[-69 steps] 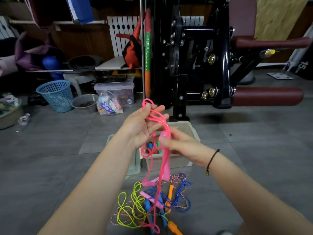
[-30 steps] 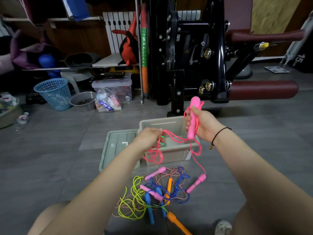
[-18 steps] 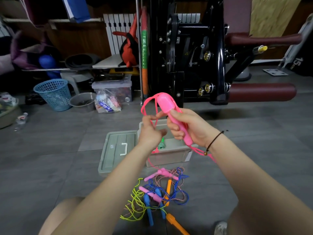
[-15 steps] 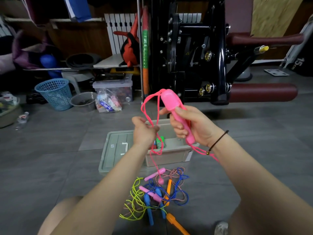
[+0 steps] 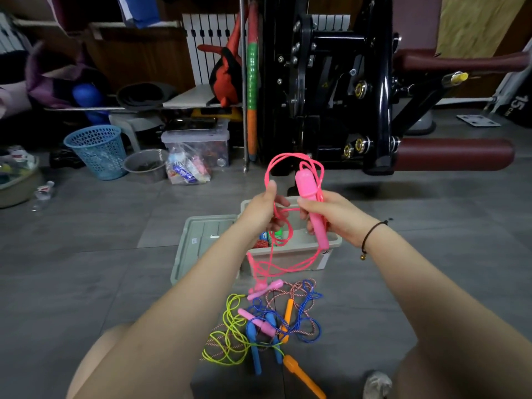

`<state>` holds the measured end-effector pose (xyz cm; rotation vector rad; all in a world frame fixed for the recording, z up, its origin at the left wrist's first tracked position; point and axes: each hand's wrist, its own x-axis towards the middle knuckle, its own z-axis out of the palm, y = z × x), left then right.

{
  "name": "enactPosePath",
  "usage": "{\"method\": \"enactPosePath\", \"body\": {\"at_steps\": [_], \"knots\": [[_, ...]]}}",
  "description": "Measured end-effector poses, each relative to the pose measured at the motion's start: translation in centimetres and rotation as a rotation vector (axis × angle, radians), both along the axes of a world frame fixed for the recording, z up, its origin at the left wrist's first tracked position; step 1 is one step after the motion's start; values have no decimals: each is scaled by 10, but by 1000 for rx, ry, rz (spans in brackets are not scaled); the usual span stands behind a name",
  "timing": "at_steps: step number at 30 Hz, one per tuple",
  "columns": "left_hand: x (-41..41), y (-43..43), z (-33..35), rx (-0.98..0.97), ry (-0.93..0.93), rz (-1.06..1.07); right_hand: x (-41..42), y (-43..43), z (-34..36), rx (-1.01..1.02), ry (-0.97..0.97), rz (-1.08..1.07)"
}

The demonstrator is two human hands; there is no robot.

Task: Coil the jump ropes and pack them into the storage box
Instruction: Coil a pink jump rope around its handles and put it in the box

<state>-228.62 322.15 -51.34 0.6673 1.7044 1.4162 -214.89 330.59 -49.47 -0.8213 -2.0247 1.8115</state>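
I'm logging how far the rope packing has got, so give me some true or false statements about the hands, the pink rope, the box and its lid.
1. The right hand grips a pink handle. True.
2. The lid is closed on top of the box. False: the lid lies on the floor beside the open storage box, on its left.
3. The left hand holds the pink cord. True.
4. Every rope is already packed away. False: a pile of ropes lies on the floor in front of the storage box.
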Motion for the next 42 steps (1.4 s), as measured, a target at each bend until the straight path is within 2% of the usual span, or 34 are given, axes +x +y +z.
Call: {"method": "enactPosePath", "body": {"at_steps": [3, 5, 8, 12, 15, 17, 18, 21, 23, 25, 28, 33, 35, 37, 42], "knots": [[0, 5, 13, 133, 71, 79, -4, 3, -9, -45, -78, 37], [0, 2, 22, 279, -7, 102, -7, 4, -13, -36, -126, 59], [-3, -4, 35, 500, -266, 95, -9, 5, -14, 51, -200, 127], [-11, -21, 51, 703, -663, -76, -13, 3, -18, 50, -158, 225], [-16, -32, 57, 783, -798, -154, -22, -6, -20, -49, -55, 197], [-22, -34, 56, 738, -752, -73, -27, -12, -16, -221, 110, 109], [-25, -33, 52, 653, -696, 3, -29, -14, -12, -307, 202, 77], [-28, -26, 23, 226, -464, 248, -31, -15, -2, -455, 393, 37], [-22, -22, 0, 16, -339, 241, -31, -16, 4, -553, 466, 24], [-15, -27, -19, -95, -230, 79, -31, -16, 6, -647, 522, 16], [-12, -36, -46, -185, 27, -283, -30, -14, 6, -707, 558, 2], [-21, -51, -76, -332, 434, -565, -26, -10, 9, -742, 680, -12], [-23, -58, -80, -386, 446, -650, -22, -7, 14, -740, 706, -33], [-22, -61, -80, -392, 376, -631, -18, -4, 14, -746, 726, -43], [-8, -50, -77, -282, 279, -333, -15, -7, 18, -716, 739, -86]]}}
